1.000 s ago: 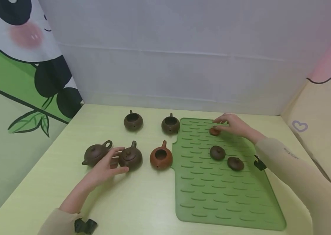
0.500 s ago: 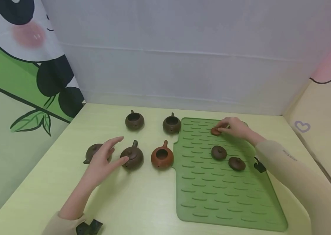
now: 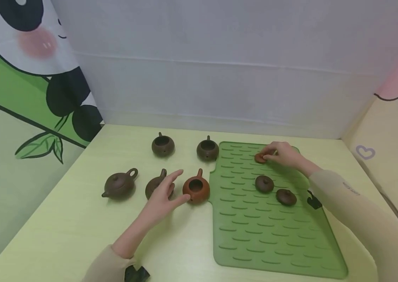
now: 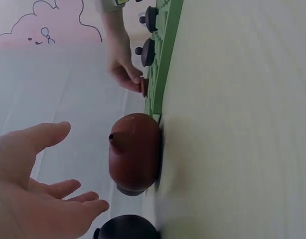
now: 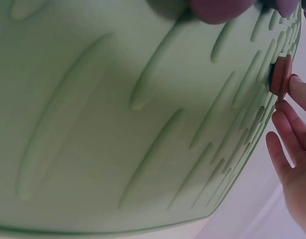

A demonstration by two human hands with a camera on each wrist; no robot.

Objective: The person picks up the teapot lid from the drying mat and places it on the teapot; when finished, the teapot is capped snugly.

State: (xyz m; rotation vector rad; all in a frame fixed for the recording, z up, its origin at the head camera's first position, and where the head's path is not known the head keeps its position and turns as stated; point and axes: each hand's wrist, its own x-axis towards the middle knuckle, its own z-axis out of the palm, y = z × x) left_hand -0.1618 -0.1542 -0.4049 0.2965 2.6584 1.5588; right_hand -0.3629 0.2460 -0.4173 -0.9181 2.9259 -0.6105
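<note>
Green mat (image 3: pixel 244 243) extends nearside of brown lids (image 3: pixel 264 184); right hand (image 3: pixel 284 154) pinches red-brown lid (image 3: pixel 258 159) near its far edge; left of it, wide-spread, empty left hand (image 3: pixel 160 205) flanks red-brown teapot (image 3: pixel 201 193).

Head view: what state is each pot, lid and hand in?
Leftmost pot: lid on
Front middle pot: partly hidden, lid unclear
Red pot: lidless
Back left pot: lidless
Back right pot: lidless
Red lid: pinched
Far dark lid: knob up
Near dark lid: knob up
Left hand: holding nothing
Right hand: pinching red lid
</note>
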